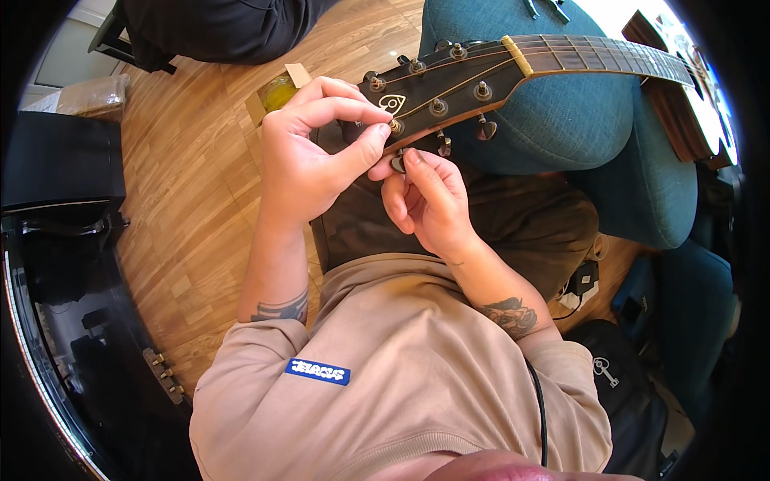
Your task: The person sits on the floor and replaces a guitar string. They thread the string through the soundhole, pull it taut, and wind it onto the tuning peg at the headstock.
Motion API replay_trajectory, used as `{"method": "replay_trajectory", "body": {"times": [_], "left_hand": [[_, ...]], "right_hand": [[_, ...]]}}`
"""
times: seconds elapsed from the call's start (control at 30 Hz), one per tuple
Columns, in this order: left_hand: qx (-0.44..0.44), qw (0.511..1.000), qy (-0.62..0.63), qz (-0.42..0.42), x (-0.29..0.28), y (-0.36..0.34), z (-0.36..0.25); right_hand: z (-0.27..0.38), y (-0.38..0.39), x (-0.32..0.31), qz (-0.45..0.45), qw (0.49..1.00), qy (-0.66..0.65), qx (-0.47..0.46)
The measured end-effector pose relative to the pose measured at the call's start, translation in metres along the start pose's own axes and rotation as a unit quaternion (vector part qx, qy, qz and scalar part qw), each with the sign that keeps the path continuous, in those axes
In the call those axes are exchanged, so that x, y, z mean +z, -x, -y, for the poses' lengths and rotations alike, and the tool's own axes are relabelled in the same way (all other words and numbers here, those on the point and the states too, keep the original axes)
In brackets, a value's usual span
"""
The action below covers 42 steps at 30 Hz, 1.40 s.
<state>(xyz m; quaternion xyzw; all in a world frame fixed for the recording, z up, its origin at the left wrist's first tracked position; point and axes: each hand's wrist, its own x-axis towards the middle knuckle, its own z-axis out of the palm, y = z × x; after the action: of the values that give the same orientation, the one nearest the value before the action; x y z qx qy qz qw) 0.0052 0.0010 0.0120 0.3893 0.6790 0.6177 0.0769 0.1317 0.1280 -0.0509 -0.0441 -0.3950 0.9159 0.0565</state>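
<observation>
A: Grip status?

B: Left hand (313, 152): thumb and index fingertips pinched at the end tuning post (396, 126) on the near side. Can't tell if they also have a string end. Right hand (437, 192): thumb and fingers closed around the tuner button (398, 163) just below that post.

A: Where's the guitar (573, 56)?

B: Headstock (451, 84) sticks out past the left edge of the teal seat (513, 132), above the lap. Strings run from it over the pale nut (516, 58). Neck (622, 58) crosses the seat to the right; can't tell if it touches. Body (678, 104) sits beyond the seat's right edge.

A: Around it?

B: Metal tool (549, 10) on the seat above the neck, partly cut off by the frame. Small cardboard box (257, 106) just beyond the left hand, something yellow-green in it. Wooden floor (200, 184) below. Black case (630, 401) lower right.
</observation>
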Motion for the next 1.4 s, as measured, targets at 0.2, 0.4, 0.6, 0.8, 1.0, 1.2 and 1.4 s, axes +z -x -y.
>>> {"method": "replay_trajectory", "body": {"times": [0.2,0.4,0.6,0.8,1.0,1.2,1.4], "left_hand": [[-0.010,1.000,0.008,0.009,-0.002,-0.001,-0.001],[-0.028,0.999,0.040,-0.009,0.002,0.004,0.007],[-0.003,0.999,0.039,-0.027,0.007,0.001,0.007],[0.051,0.999,-0.015,0.011,0.005,-0.003,0.007],[0.144,0.964,-0.217,0.041,0.011,-0.018,-0.013],[0.007,0.976,-0.164,0.140,0.054,-0.059,-0.014],[0.009,0.956,-0.243,0.166,0.068,-0.069,-0.002]], "right_hand": [[0.003,0.002,0.001,0.009,1.000,0.005,0.004],[0.004,0.004,-0.001,0.006,1.000,0.013,0.007],[0.008,0.005,0.002,0.006,1.000,0.012,-0.004],[0.003,0.005,-0.001,0.016,1.000,-0.007,-0.013],[0.001,0.005,-0.001,0.004,1.000,0.023,0.000],[-0.008,0.003,0.002,-0.026,0.996,0.073,0.040],[-0.017,0.004,-0.008,0.032,0.999,-0.009,-0.009]]}}
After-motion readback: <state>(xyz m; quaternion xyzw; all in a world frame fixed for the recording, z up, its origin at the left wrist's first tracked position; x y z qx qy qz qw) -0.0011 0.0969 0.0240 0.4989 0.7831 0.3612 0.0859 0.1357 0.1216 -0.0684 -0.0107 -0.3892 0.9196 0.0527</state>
